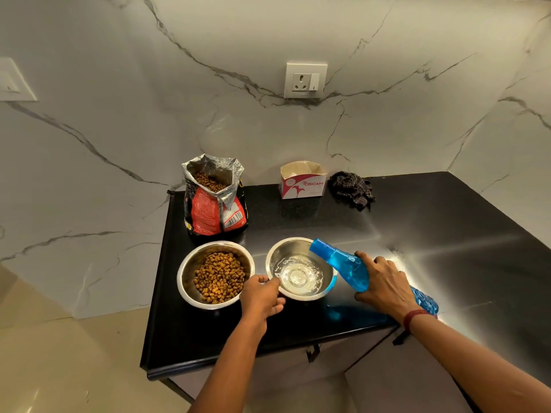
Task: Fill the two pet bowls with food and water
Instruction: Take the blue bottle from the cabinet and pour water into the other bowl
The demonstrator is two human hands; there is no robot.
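Two steel bowls stand side by side on the black counter (298, 326). The left bowl (190, 265) holds brown kibble. The right bowl (275, 254) has clear water in its bottom. My left hand (262, 295) grips the near left rim of the water bowl. My right hand (384, 281) holds a blue plastic bottle (343, 260), tipped with its mouth over the right bowl's rim. An open red and black food bag (213, 210) stands upright behind the left bowl, kibble showing at its top.
A small open Origami carton (302, 186) and a crumpled dark checked cloth (353, 189) sit at the back by the marble wall. A wall socket (304, 80) is above them. The counter's front edge runs just below my wrists, with cupboard doors beneath.
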